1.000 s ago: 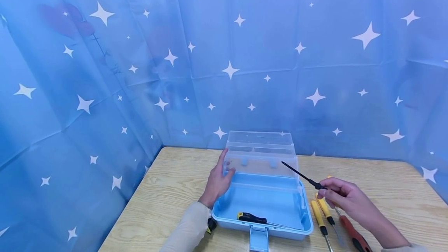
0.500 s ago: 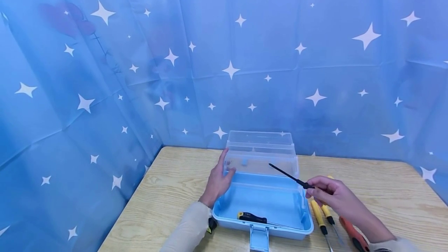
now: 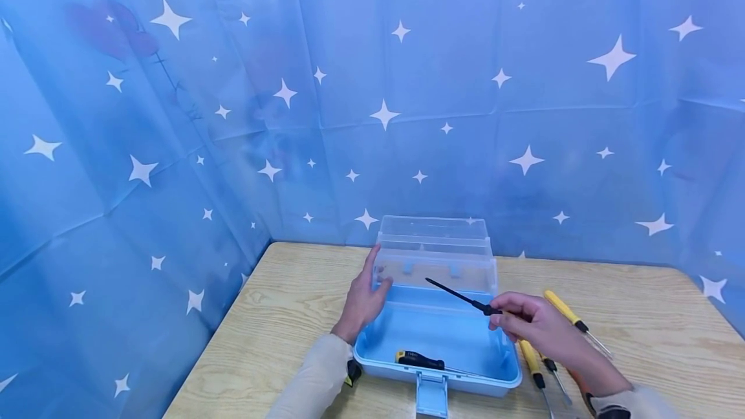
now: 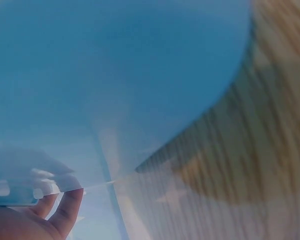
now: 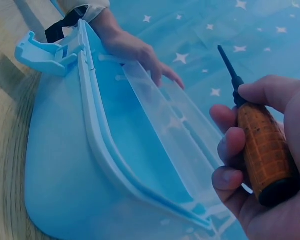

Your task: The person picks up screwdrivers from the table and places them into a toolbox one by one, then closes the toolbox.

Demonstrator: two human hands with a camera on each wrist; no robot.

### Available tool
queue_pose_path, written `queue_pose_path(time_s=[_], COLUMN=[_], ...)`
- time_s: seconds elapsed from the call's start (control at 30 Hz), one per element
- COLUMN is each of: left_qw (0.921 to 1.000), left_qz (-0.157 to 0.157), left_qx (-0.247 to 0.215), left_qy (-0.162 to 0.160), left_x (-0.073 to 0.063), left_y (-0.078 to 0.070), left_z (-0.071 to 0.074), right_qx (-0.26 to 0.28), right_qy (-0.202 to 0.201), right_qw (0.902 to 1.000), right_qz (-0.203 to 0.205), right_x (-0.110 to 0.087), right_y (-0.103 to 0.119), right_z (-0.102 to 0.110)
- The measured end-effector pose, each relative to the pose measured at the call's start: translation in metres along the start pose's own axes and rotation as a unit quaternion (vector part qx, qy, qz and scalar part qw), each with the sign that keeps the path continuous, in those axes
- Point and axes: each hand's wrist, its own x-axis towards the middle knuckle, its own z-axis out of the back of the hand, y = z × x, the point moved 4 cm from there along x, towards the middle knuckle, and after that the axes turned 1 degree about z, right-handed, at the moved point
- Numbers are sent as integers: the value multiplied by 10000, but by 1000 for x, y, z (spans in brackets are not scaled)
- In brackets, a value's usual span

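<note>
My right hand grips a screwdriver by its orange, ridged handle. Its dark shaft slants up to the left, over the right part of the light-blue toolbox. The toolbox's clear lid is raised toward the back. At the lid's left edge, my left hand holds it between thumb and fingers; these fingers show at a clear edge in the left wrist view. A black-and-yellow screwdriver lies inside along the toolbox's front wall.
Right of the toolbox, several yellow-handled screwdrivers lie on the wooden table. A red-handled tool is mostly hidden under my right forearm. The toolbox latch hangs down in front. Behind the table hangs a blue starry curtain.
My right hand has moved left with the screwdriver, bringing it from beside the toolbox to over its right part. A yellow-handled screwdriver behind it is now uncovered. My left hand stays put.
</note>
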Motion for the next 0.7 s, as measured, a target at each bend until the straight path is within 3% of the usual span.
queue_pose_path(time_s=[0.37,0.7], left_qw=[10000,10000], left_qz=[16,4], left_qx=[29,-28], left_qy=[-11,33], left_x=[0,0], left_y=[0,1], left_z=[0,0], right_qx=[263,463], right_qy=[424,556], right_qw=[9960,9944], right_qz=[747,776], right_x=[9,16], right_y=[5,7], right_z=[-14,-24])
